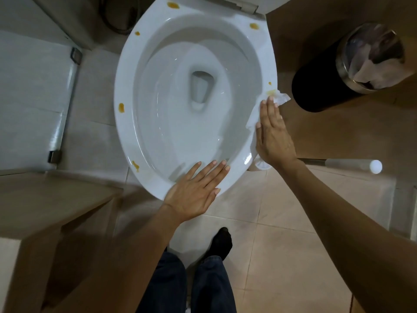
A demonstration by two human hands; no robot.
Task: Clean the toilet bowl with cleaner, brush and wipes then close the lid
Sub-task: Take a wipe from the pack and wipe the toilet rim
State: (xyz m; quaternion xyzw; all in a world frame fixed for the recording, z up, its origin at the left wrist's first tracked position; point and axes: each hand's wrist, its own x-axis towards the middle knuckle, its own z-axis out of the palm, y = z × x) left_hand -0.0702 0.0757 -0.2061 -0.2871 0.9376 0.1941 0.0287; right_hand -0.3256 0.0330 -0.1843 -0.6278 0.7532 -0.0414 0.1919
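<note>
Smearing was judged likely: wipe (259,114) was pressed flat by right hand (272,136) near rim (126,132) stain (270,92); left hand (198,188) rested flat, grasping nothing.

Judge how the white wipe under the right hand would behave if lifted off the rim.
The wipe probably droops limp, since it lies crumpled and moulded over the toilet rim. It looks thin, so likely light and may cling or tear if damp.

Right hand (274,141) presses wipe (281,98) flat on toilet rim (126,86). Trash bin (352,68) right of it; brush (338,164) on floor just behind; left hand (196,190) rests on rim to its left.
</note>
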